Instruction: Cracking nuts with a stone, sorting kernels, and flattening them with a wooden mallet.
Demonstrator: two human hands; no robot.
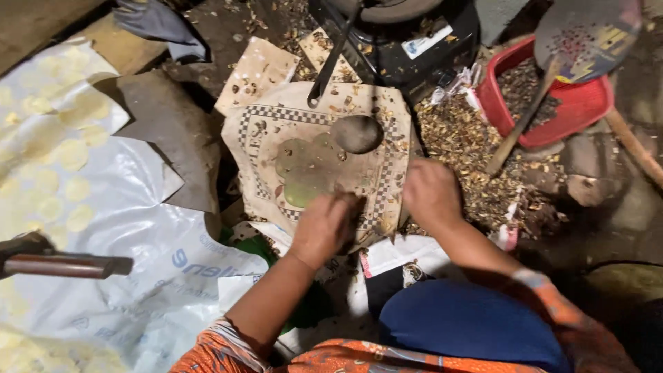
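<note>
Resting curled on the board point(311, 138), left hand point(324, 224) pinches something unclear; right hand point(431, 190), loosely closed beside the board, hides its contents.

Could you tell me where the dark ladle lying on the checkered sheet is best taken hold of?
Judging by its pose, grip the ladle by its long dark handle, coming from above at the far end. The handle rises clear of the checkered sheet, while the round bowl lies low among scattered bits beyond the left hand.

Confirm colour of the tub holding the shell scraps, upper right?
Red plastic tub, seen in the head view, the only one.
</note>
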